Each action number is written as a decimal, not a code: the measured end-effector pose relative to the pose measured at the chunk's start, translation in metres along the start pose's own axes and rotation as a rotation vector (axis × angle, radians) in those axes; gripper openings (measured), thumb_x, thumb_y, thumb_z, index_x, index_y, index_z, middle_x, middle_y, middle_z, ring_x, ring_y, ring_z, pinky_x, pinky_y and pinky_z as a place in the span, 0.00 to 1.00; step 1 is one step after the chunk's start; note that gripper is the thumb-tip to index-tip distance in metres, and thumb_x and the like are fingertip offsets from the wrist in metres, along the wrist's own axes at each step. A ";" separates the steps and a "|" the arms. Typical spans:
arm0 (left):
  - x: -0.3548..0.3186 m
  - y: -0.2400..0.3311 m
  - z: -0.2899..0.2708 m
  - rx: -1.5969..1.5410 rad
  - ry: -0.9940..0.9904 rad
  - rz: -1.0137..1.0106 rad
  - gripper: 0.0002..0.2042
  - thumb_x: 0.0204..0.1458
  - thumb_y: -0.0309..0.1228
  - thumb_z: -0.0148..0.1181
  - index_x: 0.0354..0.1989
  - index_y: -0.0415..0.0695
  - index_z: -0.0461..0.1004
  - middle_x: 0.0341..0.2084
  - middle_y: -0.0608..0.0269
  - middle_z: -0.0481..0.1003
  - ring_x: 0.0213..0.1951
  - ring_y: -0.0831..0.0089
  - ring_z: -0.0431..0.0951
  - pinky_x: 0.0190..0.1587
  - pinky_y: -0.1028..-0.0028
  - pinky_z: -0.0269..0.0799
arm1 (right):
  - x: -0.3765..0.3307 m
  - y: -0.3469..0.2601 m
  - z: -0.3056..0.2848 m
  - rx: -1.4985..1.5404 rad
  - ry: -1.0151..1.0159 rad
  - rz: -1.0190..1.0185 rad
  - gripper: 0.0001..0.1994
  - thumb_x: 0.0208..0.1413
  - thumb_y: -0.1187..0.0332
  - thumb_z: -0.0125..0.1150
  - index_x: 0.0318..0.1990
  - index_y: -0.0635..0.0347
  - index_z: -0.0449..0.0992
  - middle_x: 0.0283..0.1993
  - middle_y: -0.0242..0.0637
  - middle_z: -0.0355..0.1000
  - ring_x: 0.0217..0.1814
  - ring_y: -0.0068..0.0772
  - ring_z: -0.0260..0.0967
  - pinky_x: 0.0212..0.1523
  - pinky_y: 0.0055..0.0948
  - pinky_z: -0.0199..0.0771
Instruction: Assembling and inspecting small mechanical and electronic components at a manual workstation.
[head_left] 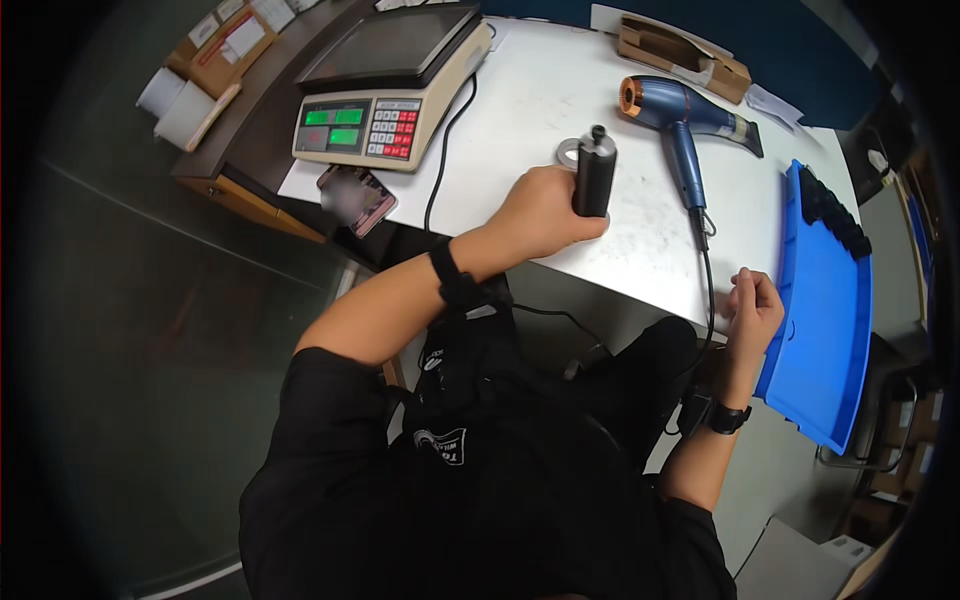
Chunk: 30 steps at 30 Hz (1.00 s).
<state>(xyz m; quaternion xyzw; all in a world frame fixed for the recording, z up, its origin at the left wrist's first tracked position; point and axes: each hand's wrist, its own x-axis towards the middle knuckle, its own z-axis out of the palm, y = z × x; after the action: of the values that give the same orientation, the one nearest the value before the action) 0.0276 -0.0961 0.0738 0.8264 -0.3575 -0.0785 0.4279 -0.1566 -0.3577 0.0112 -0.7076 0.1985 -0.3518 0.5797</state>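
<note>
Gripping black cylindrical device [595, 172] upright, left hand [545, 212] wraps fingers round lower body, mid-table beside metal ring [570, 152]. Right hand [752, 312] loosely curled, holding nothing, at near table edge by blue tray [822, 300]. Risk: hair dryer [685, 125] cord [708, 285] snagging wrist; device toppling if grip slackens.

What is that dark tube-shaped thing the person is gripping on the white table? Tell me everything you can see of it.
The black cylinder is matte and dark, perhaps metal or plastic, with a narrower cap or knob on top. It stands about upright on the white table, its lower part wrapped by the left hand. Just behind it lies a small silvery ring, partly hidden; whether they touch cannot be told. A blue hair dryer lies apart to its right. The right hand is nowhere near it.
</note>
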 end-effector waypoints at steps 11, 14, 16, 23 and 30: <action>-0.017 -0.012 0.016 0.185 0.256 0.117 0.23 0.44 0.34 0.71 0.46 0.33 0.74 0.36 0.48 0.76 0.35 0.56 0.78 0.39 0.62 0.74 | 0.000 0.001 0.001 -0.088 0.021 -0.037 0.13 0.64 0.64 0.60 0.30 0.64 0.75 0.19 0.21 0.61 0.20 0.10 0.52 0.22 0.16 0.48; -0.044 -0.006 0.008 0.122 0.311 0.110 0.24 0.46 0.33 0.71 0.50 0.36 0.71 0.38 0.51 0.74 0.34 0.59 0.76 0.37 0.65 0.73 | 0.001 0.006 -0.004 -0.127 0.039 -0.049 0.13 0.65 0.64 0.60 0.30 0.63 0.75 0.19 0.21 0.61 0.20 0.11 0.53 0.22 0.16 0.48; -0.063 -0.007 0.007 0.085 0.335 0.108 0.25 0.48 0.33 0.71 0.52 0.37 0.69 0.39 0.53 0.73 0.33 0.61 0.74 0.37 0.66 0.72 | 0.002 0.011 -0.008 -0.092 0.033 -0.038 0.12 0.65 0.65 0.60 0.32 0.63 0.76 0.20 0.22 0.61 0.21 0.10 0.53 0.22 0.16 0.48; -0.102 -0.046 -0.010 -0.149 0.600 0.223 0.09 0.61 0.29 0.58 0.32 0.37 0.70 0.24 0.62 0.69 0.25 0.76 0.67 0.29 0.76 0.63 | -0.001 -0.001 0.006 -0.060 0.116 -0.060 0.09 0.63 0.68 0.63 0.33 0.61 0.74 0.20 0.22 0.62 0.21 0.11 0.54 0.23 0.15 0.49; -0.119 -0.053 -0.016 -0.203 0.636 0.224 0.12 0.65 0.29 0.55 0.28 0.37 0.69 0.18 0.61 0.66 0.21 0.73 0.66 0.24 0.74 0.60 | 0.001 0.003 -0.001 -0.113 0.069 -0.088 0.10 0.61 0.70 0.65 0.29 0.59 0.71 0.21 0.23 0.63 0.20 0.11 0.54 0.23 0.16 0.50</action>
<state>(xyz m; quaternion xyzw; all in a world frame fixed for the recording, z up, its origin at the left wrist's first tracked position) -0.0244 0.0124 0.0220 0.7184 -0.2853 0.1949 0.6038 -0.1562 -0.3592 0.0086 -0.7346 0.2066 -0.3894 0.5158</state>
